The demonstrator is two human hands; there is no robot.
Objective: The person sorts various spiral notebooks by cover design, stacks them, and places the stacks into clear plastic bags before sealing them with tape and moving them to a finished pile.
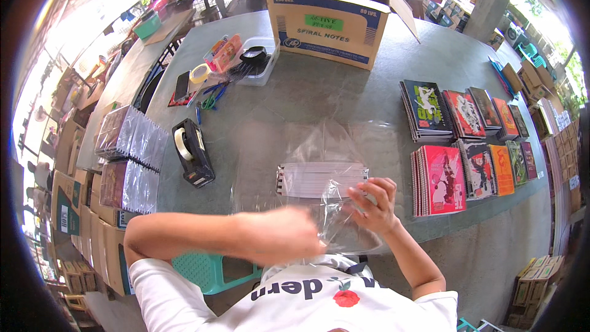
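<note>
Here, left to right
Wrapped packs: shiny plastic-wrapped packs [132, 141] stacked at the table's left edge, above cardboard boxes
Tape dispenser: black tape dispenser [192, 152] with a pale roll, standing on the grey table [344, 95], well apart from both hands
Small items: roll of tape [200, 73], dark phone [182, 85], blue pens [212, 95] and a clear tray [258, 61] grouped at the far left of the table
Left hand: left hand [289, 233], motion-blurred, reaching across the body to the near edge of the clear plastic bag [326, 166]; whether its fingers are closed cannot be told
Clear plastic bag: lies flat at the table's near middle, its open end toward the person, partly crumpled between the hands
Notebook stack: stack of notebooks [321, 178] lying inside the bag, spiral edge to the left
Carton: large open cardboard carton [329, 27] at the far middle of the table
Right hand: right hand [372, 204] with fingers curled, pinching the bag's plastic just beside the stack's right corner
Notebook piles: colourful spiral notebooks [470, 141] in two rows of piles on the table's right side, near the right hand but not touching it
</note>
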